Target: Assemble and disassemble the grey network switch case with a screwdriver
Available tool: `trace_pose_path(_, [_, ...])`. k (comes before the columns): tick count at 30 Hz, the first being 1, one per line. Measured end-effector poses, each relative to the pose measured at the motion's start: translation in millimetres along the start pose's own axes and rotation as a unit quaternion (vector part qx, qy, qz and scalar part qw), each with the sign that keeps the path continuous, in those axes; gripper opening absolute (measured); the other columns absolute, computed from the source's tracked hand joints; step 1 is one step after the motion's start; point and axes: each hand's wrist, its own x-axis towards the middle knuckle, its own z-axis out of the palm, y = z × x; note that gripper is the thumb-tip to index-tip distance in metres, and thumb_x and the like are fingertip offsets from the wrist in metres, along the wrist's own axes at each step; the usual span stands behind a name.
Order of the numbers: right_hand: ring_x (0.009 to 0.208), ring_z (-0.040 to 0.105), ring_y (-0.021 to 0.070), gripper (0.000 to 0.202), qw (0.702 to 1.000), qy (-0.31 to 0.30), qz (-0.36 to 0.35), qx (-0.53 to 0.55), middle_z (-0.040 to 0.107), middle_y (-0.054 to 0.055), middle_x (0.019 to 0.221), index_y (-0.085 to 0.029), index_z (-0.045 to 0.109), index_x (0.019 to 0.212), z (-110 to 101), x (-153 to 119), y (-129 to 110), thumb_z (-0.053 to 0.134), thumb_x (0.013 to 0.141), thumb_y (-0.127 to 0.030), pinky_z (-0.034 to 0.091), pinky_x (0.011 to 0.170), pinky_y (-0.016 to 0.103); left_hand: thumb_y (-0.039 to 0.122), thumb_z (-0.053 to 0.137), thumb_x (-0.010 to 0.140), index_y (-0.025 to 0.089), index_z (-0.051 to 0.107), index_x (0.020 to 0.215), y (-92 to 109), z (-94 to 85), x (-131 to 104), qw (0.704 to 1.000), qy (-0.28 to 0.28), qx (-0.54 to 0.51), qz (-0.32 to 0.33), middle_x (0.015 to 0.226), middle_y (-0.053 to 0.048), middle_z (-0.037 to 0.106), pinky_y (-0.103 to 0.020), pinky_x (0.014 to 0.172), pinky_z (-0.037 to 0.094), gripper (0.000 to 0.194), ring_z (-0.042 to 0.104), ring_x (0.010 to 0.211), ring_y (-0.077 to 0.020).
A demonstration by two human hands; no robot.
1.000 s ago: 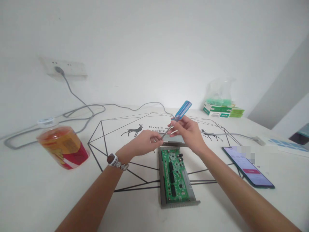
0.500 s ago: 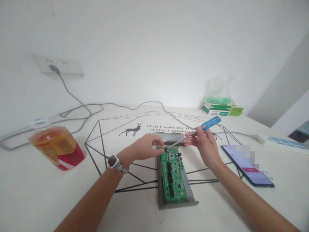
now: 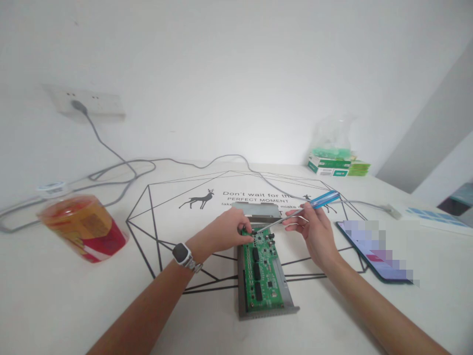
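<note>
A green circuit board (image 3: pixel 266 278) lies in a shallow grey metal case (image 3: pixel 290 296), lengthwise away from me. In my right hand (image 3: pixel 316 229) is a screwdriver (image 3: pixel 325 198) with a clear blue handle, pinched by thumb and fingertips. Its long shaft slants down to the left, the tip at the board's far end. Close by that tip, my left hand (image 3: pixel 227 230) curls its thumb and fingers over the far left corner of the board. Whatever sits between those fingertips is too small to make out. A watch is on my left wrist.
Behind the case lies a grey metal plate (image 3: pixel 254 210). To the left stands a red and yellow tub (image 3: pixel 83 229). A phone (image 3: pixel 373 251) lies on the right, near a white power strip (image 3: pixel 432 217). Small boxes (image 3: pixel 328 165) and a grey cable (image 3: pixel 192 163) run along the wall.
The screwdriver's handle has dropped slightly, so the shaft lies flatter. My left fingertips have moved down off the shaft's tip area onto the board's corner. The view has shifted slightly.
</note>
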Motion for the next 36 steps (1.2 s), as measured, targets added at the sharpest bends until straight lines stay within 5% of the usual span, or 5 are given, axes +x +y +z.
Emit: trace_pose_path(36, [0.061,0.074,0.0208,0.048,1.000,0.005,-0.011,0.004,0.076,0.002,0.078,-0.025,0.048,0.091,0.2,-2.0,-3.2,0.078,0.076,-0.059,0.056,0.048,0.028,0.025,0.065,0.082,0.018,0.072,0.072,-5.3,10.5,5.3,1.000,0.003,-0.007,0.009,0.070,-0.003,0.065,-0.028,0.065,0.039,0.014,0.057,0.072,-0.0180])
